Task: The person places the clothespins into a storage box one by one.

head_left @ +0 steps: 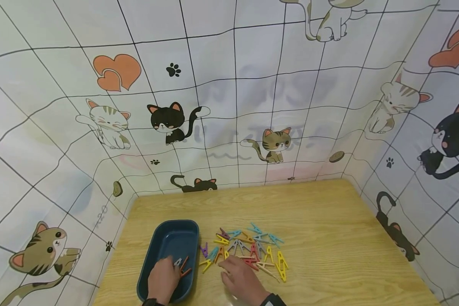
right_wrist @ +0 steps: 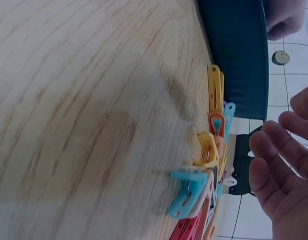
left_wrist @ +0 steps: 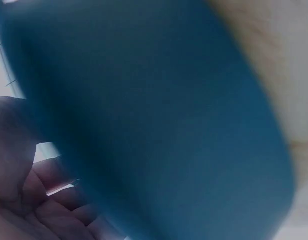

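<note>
Over the near part of a dark blue tray (head_left: 176, 233) is my left hand (head_left: 163, 276). Just beside its fingers, a grey clothespin (head_left: 178, 262) and an orange-red clothespin (head_left: 185, 272) lie inside the tray. The left wrist view shows the thumb and loosely bent fingers (left_wrist: 59, 205) partly behind the tray's wall, with no clothespin visible between them. My right hand (head_left: 242, 278) hovers at the near edge of a pile of coloured clothespins (head_left: 248, 246). Its fingers (right_wrist: 266, 150) are slightly bent and apart, holding nothing, as the right wrist view shows.
Yellow clothespins (head_left: 281, 267) lie at the pile's right side, and a purple one (head_left: 204, 250) is close to the tray's right wall. Wooden tabletop (head_left: 340, 242) extends to the right. A cat-patterned sheet (head_left: 222, 93) hangs behind and at both sides.
</note>
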The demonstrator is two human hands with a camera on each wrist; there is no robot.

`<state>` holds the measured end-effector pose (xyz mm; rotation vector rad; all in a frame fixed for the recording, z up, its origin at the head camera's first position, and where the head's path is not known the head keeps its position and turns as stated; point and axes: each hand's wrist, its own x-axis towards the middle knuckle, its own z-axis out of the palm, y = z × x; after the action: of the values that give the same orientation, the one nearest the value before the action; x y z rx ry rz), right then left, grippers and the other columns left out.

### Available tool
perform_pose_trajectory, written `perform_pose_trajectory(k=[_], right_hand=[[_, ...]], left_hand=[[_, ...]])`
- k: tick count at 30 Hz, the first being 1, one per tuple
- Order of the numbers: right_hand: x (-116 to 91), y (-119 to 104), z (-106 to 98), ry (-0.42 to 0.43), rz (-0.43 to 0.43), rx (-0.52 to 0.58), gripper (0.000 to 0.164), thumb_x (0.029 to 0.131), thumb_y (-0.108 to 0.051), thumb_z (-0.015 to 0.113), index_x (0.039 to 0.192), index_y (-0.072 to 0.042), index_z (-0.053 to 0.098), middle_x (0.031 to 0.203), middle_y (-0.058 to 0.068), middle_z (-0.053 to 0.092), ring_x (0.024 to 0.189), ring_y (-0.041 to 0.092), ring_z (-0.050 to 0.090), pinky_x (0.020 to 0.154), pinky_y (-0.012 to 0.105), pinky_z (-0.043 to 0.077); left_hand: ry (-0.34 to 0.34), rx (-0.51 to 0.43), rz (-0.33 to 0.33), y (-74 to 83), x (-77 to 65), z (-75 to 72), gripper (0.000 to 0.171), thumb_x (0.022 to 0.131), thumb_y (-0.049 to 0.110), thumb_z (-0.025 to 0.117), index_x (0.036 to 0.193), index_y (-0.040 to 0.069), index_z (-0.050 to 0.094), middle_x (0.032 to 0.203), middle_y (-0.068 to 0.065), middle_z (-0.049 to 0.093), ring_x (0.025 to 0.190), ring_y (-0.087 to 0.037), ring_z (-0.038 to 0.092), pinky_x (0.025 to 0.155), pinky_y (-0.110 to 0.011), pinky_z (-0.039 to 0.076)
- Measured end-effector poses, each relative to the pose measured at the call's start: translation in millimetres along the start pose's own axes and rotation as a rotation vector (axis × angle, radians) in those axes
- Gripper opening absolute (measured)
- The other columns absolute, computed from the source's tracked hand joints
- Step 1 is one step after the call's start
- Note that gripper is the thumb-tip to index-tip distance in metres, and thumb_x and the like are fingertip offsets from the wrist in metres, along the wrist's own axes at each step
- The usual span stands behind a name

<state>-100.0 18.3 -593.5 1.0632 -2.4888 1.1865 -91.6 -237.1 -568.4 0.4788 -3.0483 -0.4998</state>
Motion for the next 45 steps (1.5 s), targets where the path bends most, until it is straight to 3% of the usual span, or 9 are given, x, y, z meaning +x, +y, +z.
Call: perform_pose_trajectory(k=[3,8,14,19,23,29,40,45], right_hand=[[-2,2,-5,-0.003,0.022,-0.006,0.020,0.095,-0.001,0.065,0.113,-0.005,0.073,0.099,0.005,0.067,0.085,0.004,0.059,0.069,0.019,0.051],[-6,4,-14,0.064,0.026,-0.068,0.020,0.093,-0.003,0.068,0.112,-0.005,0.074,0.102,0.002,0.067,0.090,0.009,0.063,0.074,0.023,0.055],[-12,9,-24,0.144,0.040,-0.138,0.022,0.088,-0.004,0.073,0.110,-0.008,0.075,0.104,0.000,0.068,0.094,0.013,0.065,0.079,0.031,0.057],[-16,16,-32,0.195,0.049,-0.120,0.025,0.085,0.003,0.075,0.107,-0.008,0.075,0.101,0.003,0.070,0.089,0.010,0.064,0.073,0.026,0.055],[-20,20,-38,0.208,0.116,-0.124,0.025,0.085,0.002,0.075,0.108,-0.007,0.076,0.102,0.002,0.070,0.088,0.012,0.065,0.071,0.026,0.056],[-27,24,-43,0.171,0.204,-0.138,0.025,0.088,-0.002,0.074,0.113,-0.006,0.076,0.109,0.005,0.070,0.098,0.019,0.068,0.077,0.032,0.059],[-38,30,-41,0.202,0.195,-0.122,0.016,0.089,0.000,0.073,0.103,-0.005,0.076,0.093,-0.009,0.058,0.080,-0.001,0.050,0.065,0.022,0.049],[-42,31,-40,0.214,0.170,-0.117,0.017,0.087,0.002,0.074,0.103,-0.004,0.076,0.090,-0.009,0.055,0.078,-0.003,0.047,0.063,0.021,0.047]], left_hand=[[0.076,-0.021,0.084,12.8,-6.4,-10.2,0.008,0.087,0.007,0.070,0.082,0.000,0.066,0.074,-0.009,0.056,0.063,-0.023,0.056,0.058,-0.045,0.050],[0.185,-0.062,0.195,37.8,-20.4,-19.6,0.019,0.089,0.010,0.073,0.101,-0.004,0.071,0.086,-0.012,0.061,0.071,-0.027,0.063,0.062,-0.046,0.055],[0.284,-0.111,0.236,60.4,-38.7,-8.6,0.021,0.087,0.009,0.074,0.105,-0.001,0.072,0.096,-0.012,0.063,0.082,-0.029,0.063,0.064,-0.047,0.056],[0.373,-0.147,0.303,71.8,-51.2,4.3,0.019,0.082,0.003,0.075,0.101,0.001,0.073,0.092,-0.007,0.059,0.079,-0.024,0.059,0.060,-0.042,0.054],[0.339,-0.166,0.329,77.7,-56.8,11.5,0.019,0.081,0.003,0.077,0.099,0.004,0.072,0.092,-0.005,0.055,0.076,-0.022,0.054,0.057,-0.039,0.049],[0.213,-0.193,0.298,85.1,-60.3,23.8,0.022,0.083,0.008,0.077,0.104,0.003,0.073,0.095,-0.005,0.054,0.078,-0.022,0.052,0.060,-0.039,0.047],[0.095,-0.160,0.269,92.9,-63.1,40.3,0.018,0.085,0.015,0.077,0.101,0.007,0.073,0.096,-0.004,0.059,0.084,-0.023,0.060,0.064,-0.041,0.053],[0.043,-0.169,0.269,93.4,-61.5,42.7,0.017,0.086,0.016,0.075,0.100,0.007,0.072,0.096,-0.004,0.060,0.086,-0.024,0.060,0.067,-0.043,0.054]])
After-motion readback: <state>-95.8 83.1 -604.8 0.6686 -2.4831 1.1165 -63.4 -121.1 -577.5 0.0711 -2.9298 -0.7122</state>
